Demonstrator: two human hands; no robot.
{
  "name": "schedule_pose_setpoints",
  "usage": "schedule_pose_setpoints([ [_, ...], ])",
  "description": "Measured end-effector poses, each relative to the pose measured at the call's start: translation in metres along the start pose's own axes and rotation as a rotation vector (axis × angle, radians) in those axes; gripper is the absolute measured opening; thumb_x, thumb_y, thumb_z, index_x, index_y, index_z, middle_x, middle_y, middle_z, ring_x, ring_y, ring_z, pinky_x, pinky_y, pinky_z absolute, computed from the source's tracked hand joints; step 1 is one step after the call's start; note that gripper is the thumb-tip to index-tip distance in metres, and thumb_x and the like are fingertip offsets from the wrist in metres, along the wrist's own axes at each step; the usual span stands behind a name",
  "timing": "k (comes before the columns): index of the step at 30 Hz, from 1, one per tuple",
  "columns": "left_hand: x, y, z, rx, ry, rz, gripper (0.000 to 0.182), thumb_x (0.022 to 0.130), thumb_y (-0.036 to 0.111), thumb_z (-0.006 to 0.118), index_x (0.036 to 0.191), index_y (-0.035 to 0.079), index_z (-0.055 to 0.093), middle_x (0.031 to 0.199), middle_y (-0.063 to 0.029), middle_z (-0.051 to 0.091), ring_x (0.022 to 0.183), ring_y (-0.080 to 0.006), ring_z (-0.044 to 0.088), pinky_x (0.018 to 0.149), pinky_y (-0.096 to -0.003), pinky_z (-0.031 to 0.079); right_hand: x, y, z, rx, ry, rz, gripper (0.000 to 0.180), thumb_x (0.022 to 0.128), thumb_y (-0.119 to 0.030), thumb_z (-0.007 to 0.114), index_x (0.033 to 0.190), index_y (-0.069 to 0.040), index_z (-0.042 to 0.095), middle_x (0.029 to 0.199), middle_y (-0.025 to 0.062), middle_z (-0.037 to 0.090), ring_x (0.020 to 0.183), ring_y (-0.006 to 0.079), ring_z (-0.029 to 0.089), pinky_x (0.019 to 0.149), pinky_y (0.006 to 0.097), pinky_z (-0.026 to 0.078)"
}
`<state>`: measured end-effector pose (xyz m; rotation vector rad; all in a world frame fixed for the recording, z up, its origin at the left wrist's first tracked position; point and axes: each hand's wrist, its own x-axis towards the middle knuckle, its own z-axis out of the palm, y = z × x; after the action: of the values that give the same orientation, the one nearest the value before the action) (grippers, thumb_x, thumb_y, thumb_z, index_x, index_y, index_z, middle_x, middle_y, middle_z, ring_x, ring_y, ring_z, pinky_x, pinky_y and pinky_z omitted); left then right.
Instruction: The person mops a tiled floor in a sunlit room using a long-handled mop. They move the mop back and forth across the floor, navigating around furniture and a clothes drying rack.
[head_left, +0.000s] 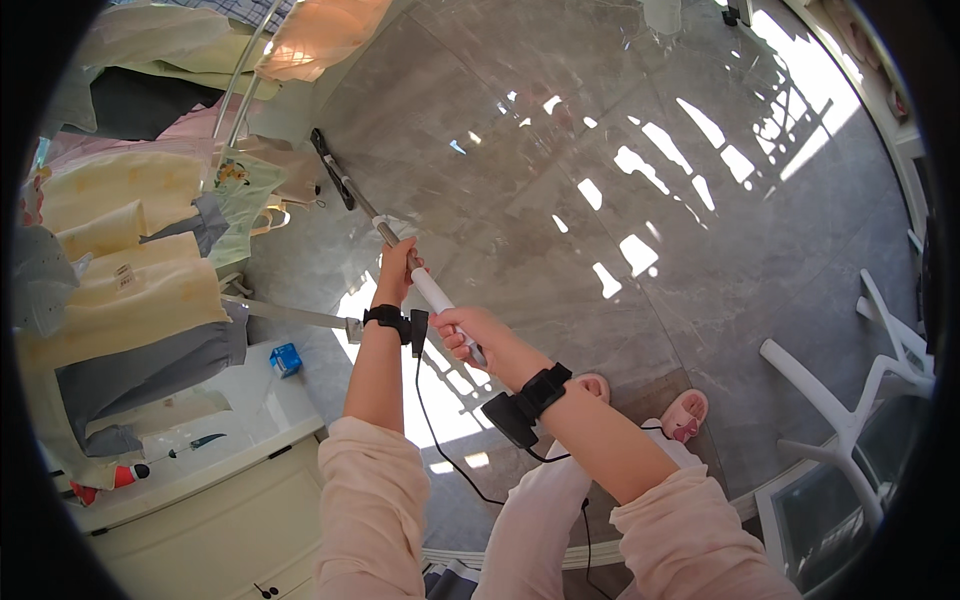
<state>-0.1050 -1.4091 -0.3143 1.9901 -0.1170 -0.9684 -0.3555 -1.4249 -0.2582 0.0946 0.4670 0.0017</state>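
A long-handled flat mop (433, 291) slants across the view, with a metal pole and a white grip. Its narrow dark head (332, 169) lies on the grey tiled floor (480, 150), beside the hanging laundry. My left hand (399, 264) is closed around the metal pole, just past the white grip. Lower down, my right hand (471, 335) holds the white grip close to its end. Black straps with small devices and cables are on both wrists.
Clothes and towels (142, 247) hang at left over a white cabinet (217, 517). A small blue box (285, 361) sits on the cabinet top. White chair legs (825, 397) stand at right. Pink slippers (684, 416) are on my feet. Sunlight patches the floor.
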Motion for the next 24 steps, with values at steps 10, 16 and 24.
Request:
schedule_pose_setpoints([
  [10,-0.028,0.021,0.169,0.254,-0.151,0.110,0.017,0.081,0.019,0.068,0.077,0.009,0.054,0.063,-0.0011,0.053,0.052,-0.0143,0.055,0.046,-0.0303,0.042,-0.137,-0.088,-0.063,0.113,0.095,-0.098,0.026,0.098,-0.009,0.060,0.120,0.001,0.052,0.069,-0.0080,0.042,0.049,-0.0024,0.035,0.037,0.0152,0.026],
  [16,-0.065,0.048,0.269,0.309,-0.336,0.143,0.018,0.081,0.014,0.067,0.074,0.006,0.053,0.058,-0.0022,0.050,0.041,-0.0132,0.047,0.039,-0.0273,0.036,-0.209,-0.114,-0.087,0.166,0.087,-0.227,0.029,0.098,-0.007,0.059,0.124,0.004,0.051,0.069,-0.0064,0.042,0.048,-0.0005,0.035,0.035,0.0176,0.025],
  [24,-0.105,0.053,0.379,0.406,-0.542,0.220,0.023,0.083,0.013,0.066,0.075,0.012,0.044,0.059,0.0029,0.042,0.041,-0.0082,0.038,0.038,-0.0254,0.029,-0.278,-0.118,-0.133,0.182,0.118,-0.439,0.034,0.094,-0.012,0.063,0.122,0.005,0.054,0.070,-0.0064,0.045,0.049,-0.0007,0.037,0.039,0.0179,0.024],
])
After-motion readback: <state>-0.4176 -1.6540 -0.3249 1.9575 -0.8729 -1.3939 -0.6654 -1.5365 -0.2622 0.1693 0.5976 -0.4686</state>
